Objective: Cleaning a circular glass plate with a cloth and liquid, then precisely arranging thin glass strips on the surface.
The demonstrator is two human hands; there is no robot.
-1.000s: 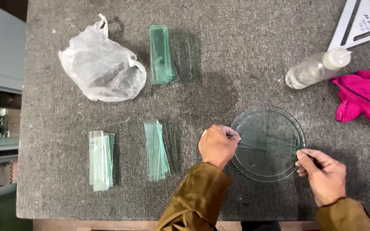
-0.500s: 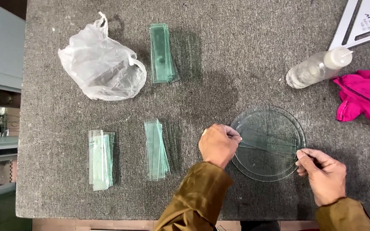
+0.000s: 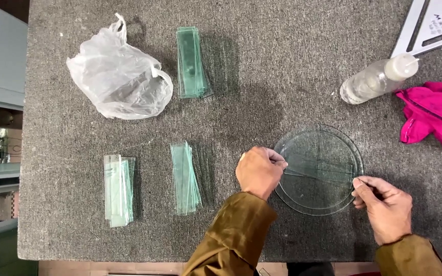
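— So, what do the fingers hold?
— Left hand (image 3: 258,172) and right hand (image 3: 384,207) each pinch an end of a glass strip (image 3: 317,168), lying across the round glass disc (image 3: 318,197) on the bench (image 3: 262,76), near right.

From where I watch, little has shifted: my right hand (image 3: 384,207) has crept slightly leftward along the rim of the round clear glass disc (image 3: 318,197), its fingertips (image 3: 358,183) now pinching the end of the narrow clear glass strip (image 3: 319,167) lying across the disc; my left hand (image 3: 258,171) has barely stirred at the strip's other end
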